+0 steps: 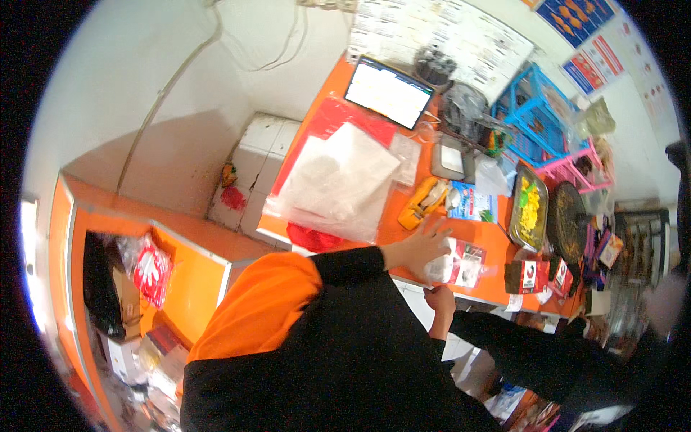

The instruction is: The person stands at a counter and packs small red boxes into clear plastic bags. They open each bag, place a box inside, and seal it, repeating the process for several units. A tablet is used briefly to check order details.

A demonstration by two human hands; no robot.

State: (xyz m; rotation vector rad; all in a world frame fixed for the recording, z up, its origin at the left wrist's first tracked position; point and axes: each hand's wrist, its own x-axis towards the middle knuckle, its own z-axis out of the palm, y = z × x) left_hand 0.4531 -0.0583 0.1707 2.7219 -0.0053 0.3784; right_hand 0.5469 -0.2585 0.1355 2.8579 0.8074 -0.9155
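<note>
My left hand (pixel 418 252) is over the left end of a red and white printed package (pixel 458 263) near the front edge of the orange counter (pixel 494 235). Its fingers are spread; whether they touch the package is unclear. My right hand (pixel 441 303) is lower, by the counter's front edge, with its fingers curled; I cannot see whether anything is in them. Just beyond my left hand lies a yellow tape dispenser (pixel 421 204), beside a blue and white packet (pixel 473 201). Large sheets of white paper (pixel 340 173) lie to the left of the dispenser.
A lit tablet (pixel 388 93) stands at the back. On the right are a metal tray of yellow food (pixel 528 208), a dark round pan (pixel 567 221), red boxes (pixel 528 276) and blue baskets (pixel 534 116). A person in dark clothing (pixel 540 345) is at lower right.
</note>
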